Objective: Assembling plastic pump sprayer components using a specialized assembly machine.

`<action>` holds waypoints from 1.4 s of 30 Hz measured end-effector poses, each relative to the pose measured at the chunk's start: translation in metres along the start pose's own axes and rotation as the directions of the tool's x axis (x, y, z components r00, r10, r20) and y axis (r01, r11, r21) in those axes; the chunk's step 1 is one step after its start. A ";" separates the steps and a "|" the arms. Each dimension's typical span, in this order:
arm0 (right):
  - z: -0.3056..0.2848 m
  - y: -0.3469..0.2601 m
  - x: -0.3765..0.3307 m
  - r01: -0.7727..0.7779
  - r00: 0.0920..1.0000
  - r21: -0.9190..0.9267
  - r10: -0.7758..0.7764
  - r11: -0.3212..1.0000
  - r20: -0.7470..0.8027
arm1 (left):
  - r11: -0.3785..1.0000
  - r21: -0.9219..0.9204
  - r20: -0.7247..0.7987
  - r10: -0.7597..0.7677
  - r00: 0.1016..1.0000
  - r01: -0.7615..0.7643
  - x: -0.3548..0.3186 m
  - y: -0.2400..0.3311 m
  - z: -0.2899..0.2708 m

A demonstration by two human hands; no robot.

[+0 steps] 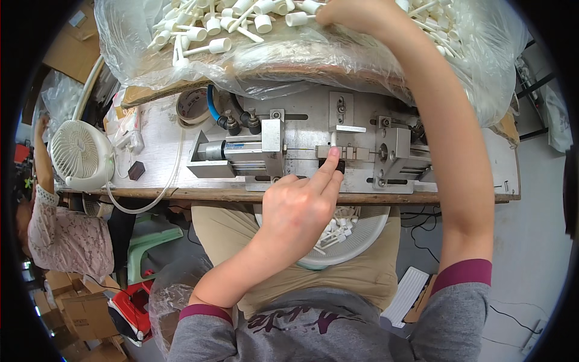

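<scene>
My left hand (301, 202) reaches over the metal fixture (356, 153) at the bench's front edge. Its index finger is stretched out, the tip on a small white plastic piece (333, 139) standing in the fixture; the thumb is hidden. My right hand (347, 15) is at the pile of white plastic pieces (241, 15) at the far side. Its fingers are closed at the stem of a white capped stick (297, 19), partly cut off by the picture's top edge. A pneumatic cylinder (244, 158) lies left of the fixture, and a metal block (395, 151) stands to its right.
A basket (377, 232) with more white pieces rests on my lap, below the bench. A tape roll (196, 105), a white fan (80, 154) and a looping tube (145, 210) are on the left. Plastic sheeting (283, 57) lies under the pile. Another person's sleeve (69, 235) shows far left.
</scene>
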State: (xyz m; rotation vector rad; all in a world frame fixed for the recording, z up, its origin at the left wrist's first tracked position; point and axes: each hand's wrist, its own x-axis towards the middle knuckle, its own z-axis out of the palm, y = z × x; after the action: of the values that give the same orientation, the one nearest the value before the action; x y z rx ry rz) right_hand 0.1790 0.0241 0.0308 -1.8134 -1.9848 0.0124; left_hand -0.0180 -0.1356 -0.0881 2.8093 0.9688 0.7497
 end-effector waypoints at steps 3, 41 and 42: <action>-0.016 0.011 0.007 0.065 0.971 -0.031 -0.056 0.997 0.234 | 1.000 0.012 0.016 0.000 1.000 0.000 0.000 0.001 0.001; 0.029 -0.004 -0.225 0.164 0.951 0.714 0.083 0.681 -0.298 | 0.999 -0.043 0.005 -0.017 1.000 0.017 0.003 -0.001 -0.001; 0.027 -0.005 -0.227 0.174 0.955 0.648 0.034 0.741 -0.295 | 0.999 -0.044 0.007 -0.003 1.000 0.004 0.003 -0.002 -0.002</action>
State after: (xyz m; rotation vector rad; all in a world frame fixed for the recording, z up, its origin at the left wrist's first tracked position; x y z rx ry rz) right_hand 0.1736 -0.1842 -0.0637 -1.1826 -1.5491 0.3726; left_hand -0.0179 -0.1320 -0.0852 2.7699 0.9437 0.7506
